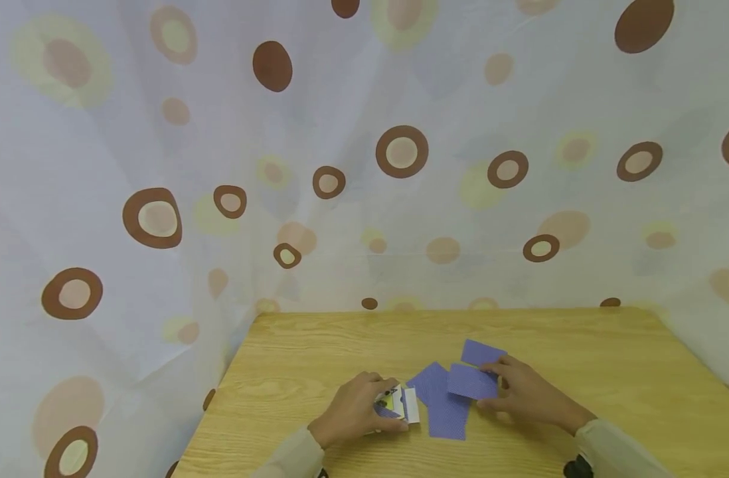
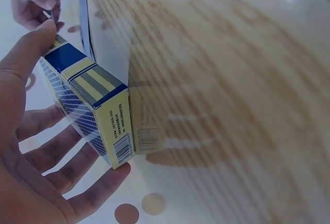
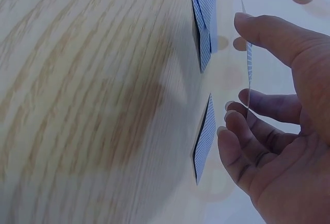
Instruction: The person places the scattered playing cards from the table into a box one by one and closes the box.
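Left hand point(image 1: 354, 407) grips the card box point(image 2: 86, 112), lower centre of frame, right hand point(image 1: 528, 396) pinches a blue card point(image 1: 469, 382), likely light, slick, bendy, best held by edges.

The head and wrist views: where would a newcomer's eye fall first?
Probably the white sheet with brown, pink and yellow spots behind the yellowish wood-grained table. Next, purple-blue rectangular cards right of centre on the table, another card in the right hand. Left of them, the left hand holds a blue-and-cream cardboard box.

Box point(image 2: 85, 100) open (white flap point(image 1: 412, 405) out); blue cards point(image 1: 448, 416) beside it.
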`<state>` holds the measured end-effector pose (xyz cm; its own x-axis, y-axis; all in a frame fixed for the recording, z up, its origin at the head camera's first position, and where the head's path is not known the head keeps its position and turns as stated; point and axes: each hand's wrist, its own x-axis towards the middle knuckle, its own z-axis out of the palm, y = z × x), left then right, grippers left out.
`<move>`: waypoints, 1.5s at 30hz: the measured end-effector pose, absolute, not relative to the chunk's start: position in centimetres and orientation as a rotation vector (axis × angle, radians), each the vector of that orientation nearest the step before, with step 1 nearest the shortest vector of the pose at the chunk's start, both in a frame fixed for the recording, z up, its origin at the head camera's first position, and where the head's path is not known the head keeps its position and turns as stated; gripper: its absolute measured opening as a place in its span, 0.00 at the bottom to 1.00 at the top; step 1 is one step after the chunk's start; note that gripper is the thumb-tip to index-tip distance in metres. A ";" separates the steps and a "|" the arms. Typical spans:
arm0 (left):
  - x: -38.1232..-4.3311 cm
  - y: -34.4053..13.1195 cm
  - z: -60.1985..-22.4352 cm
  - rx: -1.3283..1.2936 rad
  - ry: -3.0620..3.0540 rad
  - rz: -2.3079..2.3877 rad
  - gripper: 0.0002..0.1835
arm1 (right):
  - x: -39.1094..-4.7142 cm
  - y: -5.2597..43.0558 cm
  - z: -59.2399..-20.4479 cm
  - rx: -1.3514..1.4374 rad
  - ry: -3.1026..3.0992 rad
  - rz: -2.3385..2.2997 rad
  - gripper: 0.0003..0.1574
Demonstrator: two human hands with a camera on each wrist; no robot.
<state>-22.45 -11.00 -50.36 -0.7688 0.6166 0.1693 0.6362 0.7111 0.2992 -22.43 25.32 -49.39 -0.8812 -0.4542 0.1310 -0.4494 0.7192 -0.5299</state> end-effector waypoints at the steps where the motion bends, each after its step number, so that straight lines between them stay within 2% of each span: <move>1: -22.4 -11.0 -50.4 -1.041 -2.856 -0.535 0.45 | -22.4 25.2 -49.4 -0.759 2.900 -0.892 0.47; 18: -22.5 -10.9 -50.4 -1.039 -2.864 -0.545 0.46 | -21.9 24.0 -48.7 -0.789 2.873 -0.920 0.49; 45: -22.4 -10.7 -50.5 -1.047 -2.833 -0.524 0.45 | -21.5 22.5 -48.0 -0.870 2.844 -0.915 0.45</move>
<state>-22.37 -10.66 -50.45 -0.7643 0.6171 0.1868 0.6431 0.7088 0.2898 -21.48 22.50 -47.97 -0.8432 -0.5198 0.1372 -0.5022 0.6707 -0.5458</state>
